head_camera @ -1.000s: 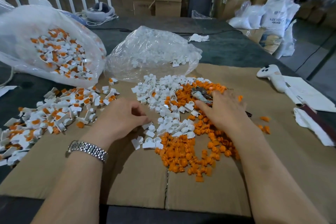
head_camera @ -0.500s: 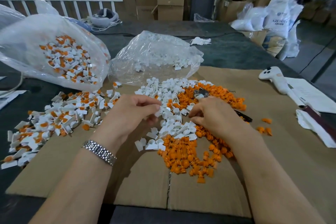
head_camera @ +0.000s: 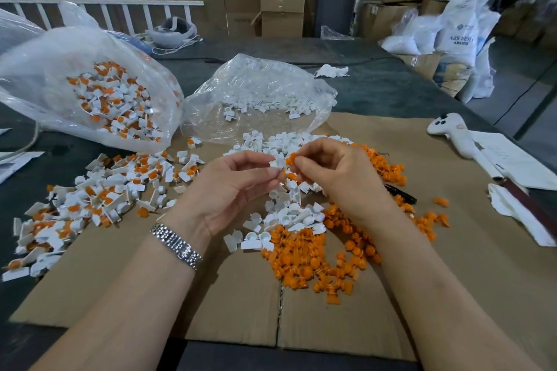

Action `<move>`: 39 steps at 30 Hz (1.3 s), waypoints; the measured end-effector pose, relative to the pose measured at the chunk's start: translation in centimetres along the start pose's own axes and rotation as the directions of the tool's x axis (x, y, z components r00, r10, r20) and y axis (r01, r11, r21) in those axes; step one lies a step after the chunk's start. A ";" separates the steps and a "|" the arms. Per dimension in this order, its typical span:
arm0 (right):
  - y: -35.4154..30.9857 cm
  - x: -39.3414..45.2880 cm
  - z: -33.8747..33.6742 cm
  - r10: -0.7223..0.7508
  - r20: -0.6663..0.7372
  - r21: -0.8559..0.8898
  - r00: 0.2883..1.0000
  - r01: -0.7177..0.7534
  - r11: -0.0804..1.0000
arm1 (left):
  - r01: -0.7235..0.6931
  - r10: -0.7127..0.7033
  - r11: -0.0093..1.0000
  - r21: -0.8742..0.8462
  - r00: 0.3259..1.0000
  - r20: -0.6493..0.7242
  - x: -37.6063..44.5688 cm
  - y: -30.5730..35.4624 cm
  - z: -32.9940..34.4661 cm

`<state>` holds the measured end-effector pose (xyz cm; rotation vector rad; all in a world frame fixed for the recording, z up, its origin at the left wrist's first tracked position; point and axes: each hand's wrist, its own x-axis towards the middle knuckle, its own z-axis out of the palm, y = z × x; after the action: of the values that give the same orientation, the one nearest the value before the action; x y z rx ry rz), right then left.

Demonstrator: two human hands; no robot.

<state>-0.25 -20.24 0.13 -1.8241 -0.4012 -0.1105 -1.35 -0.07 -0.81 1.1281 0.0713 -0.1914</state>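
White cap [head_camera: 276,163] was pinched between thumb and curled fingertips of left hand [head_camera: 232,187]. Orange plug [head_camera: 291,157] was gripped by thumb and forefinger of right hand [head_camera: 337,178] and held against cap. Both were held above loose white pile [head_camera: 289,211] and orange pile [head_camera: 307,259] on cardboard sheet [head_camera: 241,310]. Assembled pieces [head_camera: 105,190] were heaped at left.

Left grip [head_camera: 232,187] palm-up, pinching, right grip [head_camera: 337,178] pinching, nearly touching each other
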 end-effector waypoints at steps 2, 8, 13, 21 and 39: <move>-0.2 -0.1 0.4 -0.013 0.025 0.053 1.000 0.012 0.999 | -0.033 0.033 0.999 -0.011 0.999 0.021 0.0 -0.5 0.1; 0.1 0.0 0.6 -0.069 0.010 -0.136 0.998 0.070 0.988 | -0.050 0.056 0.996 -0.070 0.994 0.090 -0.1 -1.5 -0.3; 0.1 -0.1 0.7 -0.102 0.043 -0.202 0.994 0.109 0.973 | -0.114 0.121 0.990 -0.083 0.989 0.083 0.1 -1.9 -0.5; 0.0 -0.5 0.7 -0.158 0.098 -0.375 0.983 0.184 0.909 | -0.246 0.282 0.844 0.476 0.959 -0.003 -1.1 -1.8 0.2; -0.4 -0.6 0.1 0.001 0.121 -0.003 0.993 -0.001 1.000 | -0.284 0.285 0.912 0.298 0.958 0.041 -1.3 -1.7 0.8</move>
<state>-0.91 -20.22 0.29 -1.8393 -0.4851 0.0002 -2.98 -1.37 -1.78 1.4286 -0.1240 0.0643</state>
